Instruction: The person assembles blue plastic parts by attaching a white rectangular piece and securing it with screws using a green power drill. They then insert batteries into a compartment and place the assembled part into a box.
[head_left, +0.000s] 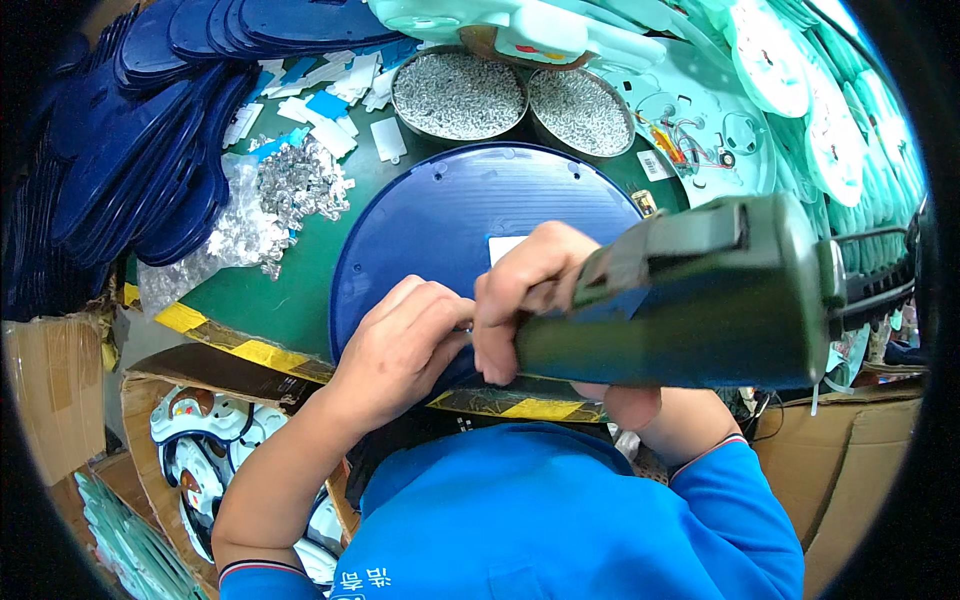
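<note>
A dark green corded electric screwdriver (690, 310), smeared by motion, lies across my right hand (530, 285), whose fingers wrap round its front end. My left hand (400, 340) is pinched together close to the tool's front; a tiny shiny bit shows at the fingertips, too small to name. Both hands are over the near part of a dark blue rounded plastic panel (420, 230) lying on the green table. Partly hidden behind my right hand, a small white piece (503, 246) sits on the panel.
Two round tins of small screws (460, 95) (580, 110) stand beyond the panel. Metal clips (300, 180) are heaped at left, beside stacked blue panels (140, 160). Mint-green shells (840, 130) crowd the right. Yellow-black tape (255, 352) marks the table's front edge.
</note>
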